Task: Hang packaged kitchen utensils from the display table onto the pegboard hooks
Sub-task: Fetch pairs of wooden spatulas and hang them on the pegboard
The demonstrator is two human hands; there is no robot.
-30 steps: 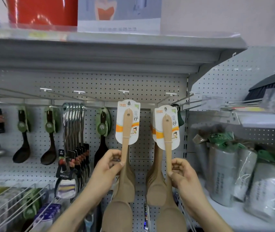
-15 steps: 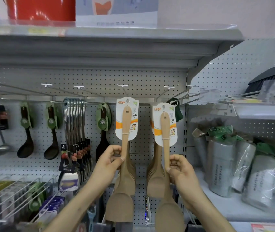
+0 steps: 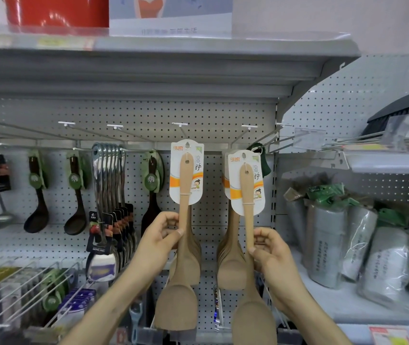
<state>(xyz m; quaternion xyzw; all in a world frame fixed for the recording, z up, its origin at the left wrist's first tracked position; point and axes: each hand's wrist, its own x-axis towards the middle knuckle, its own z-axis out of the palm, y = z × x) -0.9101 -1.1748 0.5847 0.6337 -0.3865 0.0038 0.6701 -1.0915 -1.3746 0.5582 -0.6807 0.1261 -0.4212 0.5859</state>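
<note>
Over the last second very little has changed. The left hand [image 3: 159, 241] still pinches the handle of one wooden spatula [image 3: 184, 195] between thumb and curled fingers, and the right hand [image 3: 271, 252] still grips the handle of a second spatula [image 3: 248, 202] the same way. Both are held upright in front of the pegboard [image 3: 136, 113] with their card labels on top. The left card's hole sits right at the tip of the hook [image 3: 183, 130] above it. The right card now looks slightly lower and remains apart from its own hook [image 3: 242, 134]. Whether the left card has caught the wire cannot be told from here. Other wooden spatulas [image 3: 230, 260] already hang behind the two held ones. So neither piece seems hung yet, and this looks like the lining-up stage. Each card hole likely needs a small lift and a push back along its wire, and the thin card could bend or miss the tip.
</note>
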